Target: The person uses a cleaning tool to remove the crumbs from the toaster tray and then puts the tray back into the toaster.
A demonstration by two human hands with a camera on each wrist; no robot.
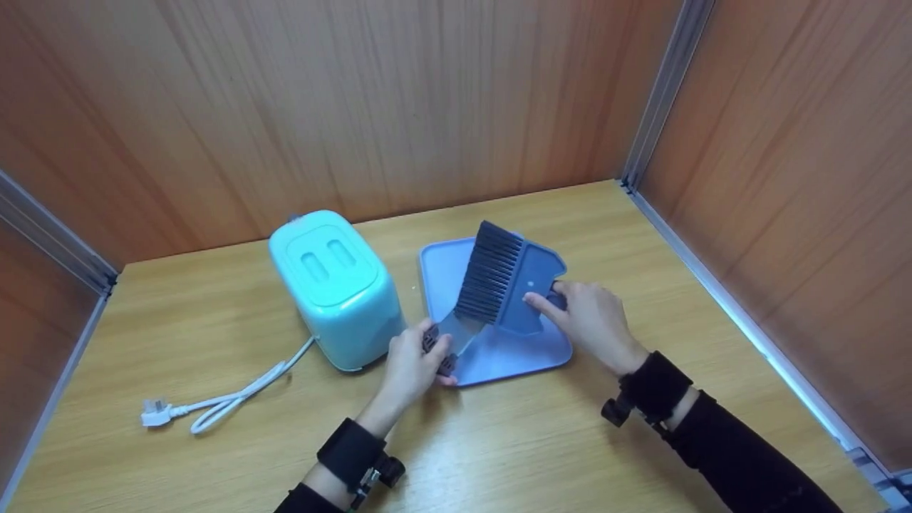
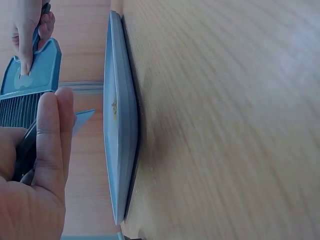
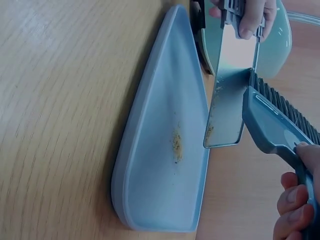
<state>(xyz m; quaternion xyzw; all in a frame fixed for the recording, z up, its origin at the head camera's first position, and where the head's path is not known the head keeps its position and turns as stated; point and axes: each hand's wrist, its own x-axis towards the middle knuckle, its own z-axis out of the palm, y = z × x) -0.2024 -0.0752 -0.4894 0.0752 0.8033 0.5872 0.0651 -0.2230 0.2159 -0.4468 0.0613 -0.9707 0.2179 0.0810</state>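
Note:
My left hand (image 1: 413, 363) grips the grey slotted end of a shiny metal crumb tray (image 3: 227, 110), tilted above a blue plastic tray (image 1: 491, 356). In my right hand (image 1: 595, 320) is the handle of a blue hand brush (image 1: 531, 281) with dark bristles. The bristles meet the crumb tray's surface near its slotted end. Some brown crumbs (image 3: 210, 131) cling to the crumb tray's far end. A small heap of crumbs (image 3: 177, 145) lies in the blue tray below. In the left wrist view, the left fingers hide much of the crumb tray.
A turquoise toaster (image 1: 342, 285) with a lid on top stands to the left of the blue tray. Its white cord (image 1: 242, 395) lies looped on the wooden table (image 1: 513, 442), ending in a plug (image 1: 157, 413). Wooden panels (image 1: 399, 107) enclose the back and sides.

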